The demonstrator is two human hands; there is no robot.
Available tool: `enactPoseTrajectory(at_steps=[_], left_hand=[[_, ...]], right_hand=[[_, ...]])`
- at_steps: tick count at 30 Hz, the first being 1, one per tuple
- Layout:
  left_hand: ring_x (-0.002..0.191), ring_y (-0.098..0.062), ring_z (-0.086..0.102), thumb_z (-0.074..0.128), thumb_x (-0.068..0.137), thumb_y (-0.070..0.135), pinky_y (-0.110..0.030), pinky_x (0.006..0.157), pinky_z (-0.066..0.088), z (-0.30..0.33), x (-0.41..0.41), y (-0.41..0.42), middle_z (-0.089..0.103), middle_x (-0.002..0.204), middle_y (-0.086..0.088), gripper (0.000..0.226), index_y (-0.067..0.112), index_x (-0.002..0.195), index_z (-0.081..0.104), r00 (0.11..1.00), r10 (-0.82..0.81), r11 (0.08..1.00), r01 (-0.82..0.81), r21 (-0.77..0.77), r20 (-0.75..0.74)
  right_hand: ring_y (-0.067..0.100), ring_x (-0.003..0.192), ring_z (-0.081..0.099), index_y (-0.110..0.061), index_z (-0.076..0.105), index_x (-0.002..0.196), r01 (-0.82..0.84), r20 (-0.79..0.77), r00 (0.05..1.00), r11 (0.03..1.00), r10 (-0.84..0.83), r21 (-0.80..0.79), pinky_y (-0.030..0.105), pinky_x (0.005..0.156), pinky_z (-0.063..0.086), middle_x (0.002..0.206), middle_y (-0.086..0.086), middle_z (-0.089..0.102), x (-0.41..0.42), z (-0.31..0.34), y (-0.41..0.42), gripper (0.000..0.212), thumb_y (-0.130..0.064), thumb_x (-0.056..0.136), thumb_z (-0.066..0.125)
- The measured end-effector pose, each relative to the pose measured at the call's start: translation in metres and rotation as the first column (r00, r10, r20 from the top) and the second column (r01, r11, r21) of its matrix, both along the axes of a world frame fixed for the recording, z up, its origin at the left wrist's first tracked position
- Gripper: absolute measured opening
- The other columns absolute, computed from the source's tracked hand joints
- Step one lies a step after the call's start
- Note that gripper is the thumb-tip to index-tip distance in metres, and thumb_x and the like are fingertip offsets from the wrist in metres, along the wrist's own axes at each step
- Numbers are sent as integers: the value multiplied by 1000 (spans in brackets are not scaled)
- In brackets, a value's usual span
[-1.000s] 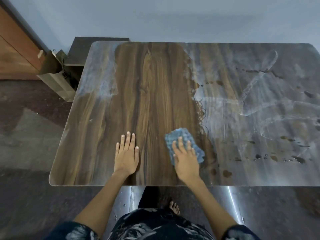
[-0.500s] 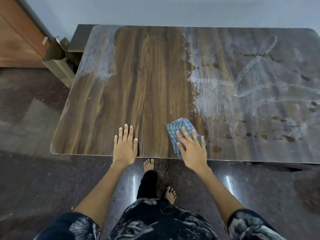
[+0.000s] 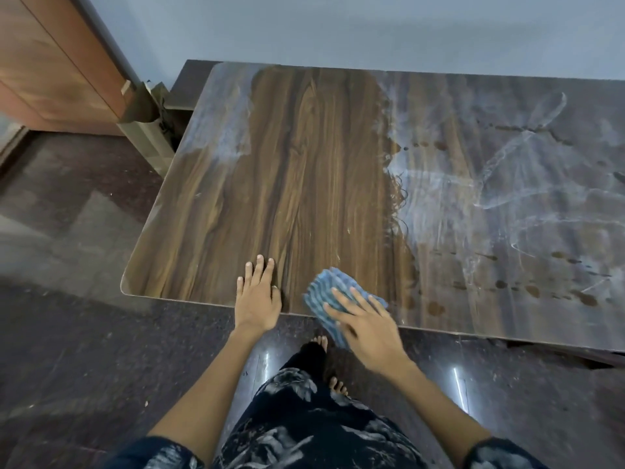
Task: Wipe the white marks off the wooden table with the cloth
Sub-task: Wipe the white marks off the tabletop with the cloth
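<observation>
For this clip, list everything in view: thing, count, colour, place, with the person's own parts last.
Wooden table: one, brown grain, centre.
White marks: many smears, table's right half; a paler patch far left.
Dark spots: several, brown, among the right-side marks.
Blue striped cloth: one, at the near edge, partly overhanging.
Wooden door: one, reddish brown, upper left.
Polished stone floor: dark, around the table.
Left hand: flat on the table.
Right hand: fingers spread over the cloth.
Bare feet: two, below the edge.
</observation>
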State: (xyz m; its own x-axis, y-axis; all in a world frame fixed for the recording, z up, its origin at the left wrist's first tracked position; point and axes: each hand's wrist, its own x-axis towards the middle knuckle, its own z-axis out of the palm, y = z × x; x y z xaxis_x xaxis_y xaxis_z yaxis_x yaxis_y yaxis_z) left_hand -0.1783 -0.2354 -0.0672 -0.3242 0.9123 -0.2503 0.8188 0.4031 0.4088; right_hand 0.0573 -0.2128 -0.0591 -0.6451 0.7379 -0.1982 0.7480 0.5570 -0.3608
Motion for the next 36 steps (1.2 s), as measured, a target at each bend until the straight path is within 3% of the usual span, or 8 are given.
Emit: enactPoseTrajectory(at_steps=[4,9,12,16,21,26,30,36], left_hand=[[144,-26,-8,30,97,22,-40,117,-1,0,8,29,-3,158,-3,57,22,149,6,998,-20,1000,19,-7,-52],[145,-23,-5,30,98,26,-40,117,1,2,13,74,-2,158,-3,56,22,149,8,990,-128,992,128,-9,-58],[145,-25,-5,29,98,29,-42,117,1,2,18,97,-1,158,-2,54,24,149,10,988,-142,990,141,-18,-57],[144,-27,-5,28,98,30,-42,117,0,0,24,123,1,158,-4,53,25,148,11,984,-154,988,153,-19,-87],[145,-23,-3,25,99,29,-41,116,-1,0,36,151,3,158,-1,52,23,149,10,967,-218,975,220,5,-136],[145,-22,-3,25,99,26,-42,116,-1,5,60,181,2,158,0,52,24,148,11,934,-333,941,337,11,-129],[145,-21,-3,25,99,29,-42,116,-1,6,79,210,4,158,0,50,23,148,15,919,-378,924,383,20,-114],[145,-21,-3,25,99,32,-43,116,-3,7,96,278,4,158,0,51,21,148,15,922,-373,927,374,-4,-102]], right_hand=[[11,145,11,-39,42,138,225,11,974,974,-225,-14,32,116,13,149,-22,15,43,5,41,39,-31,101,36],[21,147,9,-34,37,143,443,69,895,896,-440,-35,40,117,15,158,-7,16,-4,11,109,42,-32,101,33],[23,147,6,-37,33,144,437,72,898,898,-433,-46,43,117,13,158,-7,13,-43,12,117,45,-42,99,33],[18,147,7,-40,38,140,254,46,967,964,-251,-75,38,117,7,157,-13,16,-45,8,86,46,-50,96,33],[12,134,42,-44,54,127,263,97,960,964,-264,21,34,109,35,143,-16,44,2,13,59,43,-55,90,37],[13,147,8,-45,22,145,380,164,914,924,-371,-32,33,118,8,157,-18,8,23,8,108,51,-58,96,25],[17,147,7,-41,20,146,464,141,879,886,-455,-30,37,118,11,159,-12,8,17,10,171,52,-54,97,28],[20,147,7,-37,22,147,423,131,900,906,-417,-24,39,118,11,159,-9,9,10,13,256,50,-48,99,30]])
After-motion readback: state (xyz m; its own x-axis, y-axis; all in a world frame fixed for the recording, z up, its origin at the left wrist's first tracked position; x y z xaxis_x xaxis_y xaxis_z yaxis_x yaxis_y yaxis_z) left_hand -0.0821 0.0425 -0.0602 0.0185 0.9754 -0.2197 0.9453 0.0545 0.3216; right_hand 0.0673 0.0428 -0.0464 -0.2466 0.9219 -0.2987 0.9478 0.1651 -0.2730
